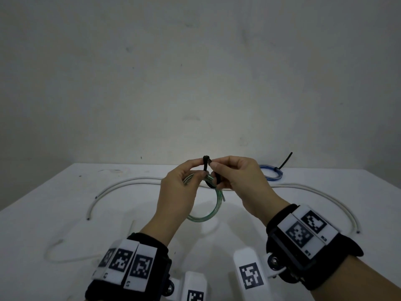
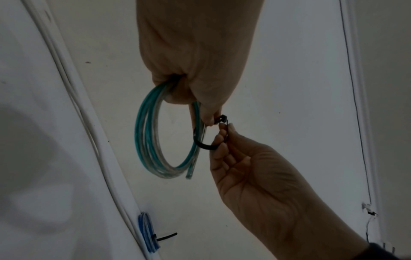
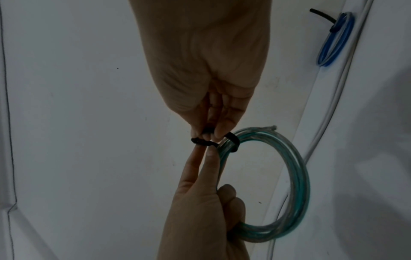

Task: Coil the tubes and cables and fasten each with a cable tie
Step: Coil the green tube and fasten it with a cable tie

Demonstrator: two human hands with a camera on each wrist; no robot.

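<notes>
A coil of green-tinted clear tube hangs in the air over the white table. My left hand grips the coil with its lower fingers, and its thumb and forefinger pinch the head of a black cable tie. The tie loops round the coil's strands. My right hand pinches the tie's other end close to the head. The two ends meet between the fingertips; I cannot tell whether the tail is in the head.
A blue tube coil with a black tie round it lies at the back right of the table. Long white tubes curve across the table to the left and right. A thin clear tube lies near the front left.
</notes>
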